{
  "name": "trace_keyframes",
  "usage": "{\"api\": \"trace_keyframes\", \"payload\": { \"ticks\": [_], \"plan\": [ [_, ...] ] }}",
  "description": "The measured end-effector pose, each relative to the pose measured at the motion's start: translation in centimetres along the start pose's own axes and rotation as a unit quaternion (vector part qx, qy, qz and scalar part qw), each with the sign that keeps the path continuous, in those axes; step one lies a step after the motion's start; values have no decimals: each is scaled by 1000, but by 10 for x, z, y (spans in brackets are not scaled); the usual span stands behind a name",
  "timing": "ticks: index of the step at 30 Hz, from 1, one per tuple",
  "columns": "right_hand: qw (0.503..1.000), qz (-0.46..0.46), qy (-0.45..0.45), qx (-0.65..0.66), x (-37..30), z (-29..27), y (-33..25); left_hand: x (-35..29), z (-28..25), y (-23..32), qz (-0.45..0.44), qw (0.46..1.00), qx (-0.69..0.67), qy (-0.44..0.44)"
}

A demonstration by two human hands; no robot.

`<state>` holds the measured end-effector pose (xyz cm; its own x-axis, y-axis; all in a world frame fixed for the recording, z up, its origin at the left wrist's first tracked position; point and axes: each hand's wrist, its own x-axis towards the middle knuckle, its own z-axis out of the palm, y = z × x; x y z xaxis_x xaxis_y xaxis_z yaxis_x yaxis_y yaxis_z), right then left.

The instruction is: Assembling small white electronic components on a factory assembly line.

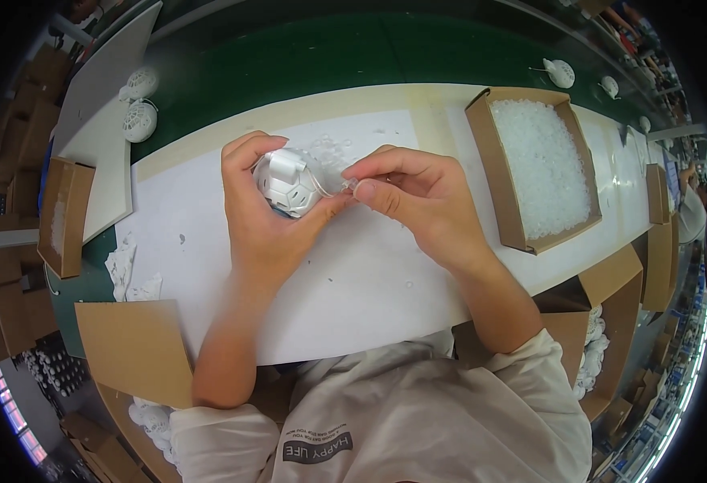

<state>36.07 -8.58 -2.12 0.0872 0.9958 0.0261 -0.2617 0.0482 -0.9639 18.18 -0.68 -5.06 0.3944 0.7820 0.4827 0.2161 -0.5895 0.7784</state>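
Note:
My left hand point(255, 221) is wrapped round a white ball-shaped plastic device point(289, 183) with slotted panels. A thin white cable point(319, 182) comes off it toward the right. My right hand point(430, 197) pinches a small clear plastic piece point(350, 184) between thumb and fingertips, at the cable's end. The left thumb reaches over to the same spot, so the exact fit of cable and piece is partly hidden. Just behind the device, several loose clear pieces point(329, 148) lie on the white worktop point(353, 290).
A shallow cardboard box point(488, 161) full of clear pieces point(542, 169) stands at the right. Finished-looking white balls point(139, 121) rest at the back left, and another white ball point(561, 73) lies on the green belt point(337, 52). Open cartons point(132, 346) with white items flank me.

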Motion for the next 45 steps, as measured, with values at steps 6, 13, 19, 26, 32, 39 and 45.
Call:
{"api": "trace_keyframes", "payload": {
  "ticks": [6,13,19,26,32,39,45],
  "plan": [
    [999,41,17,18,0,1,-7,0,2,4,-19,999,-36,36],
    [999,26,-19,25,1,1,-3,1,3,0,3,999,-14,34],
    [982,-84,1,-167,-5,8,4,1,2,6,-33,999,5,17],
    [945,-192,32,-264,-10,22,18,0,3,11,-43,997,66,11],
    [980,-144,99,-100,-12,26,24,-1,8,14,21,994,104,23],
    [956,-144,138,-214,-6,15,11,-4,14,19,45,997,67,14],
    [978,-130,87,-140,-2,4,14,-1,16,31,55,997,61,3]
  ]
}}
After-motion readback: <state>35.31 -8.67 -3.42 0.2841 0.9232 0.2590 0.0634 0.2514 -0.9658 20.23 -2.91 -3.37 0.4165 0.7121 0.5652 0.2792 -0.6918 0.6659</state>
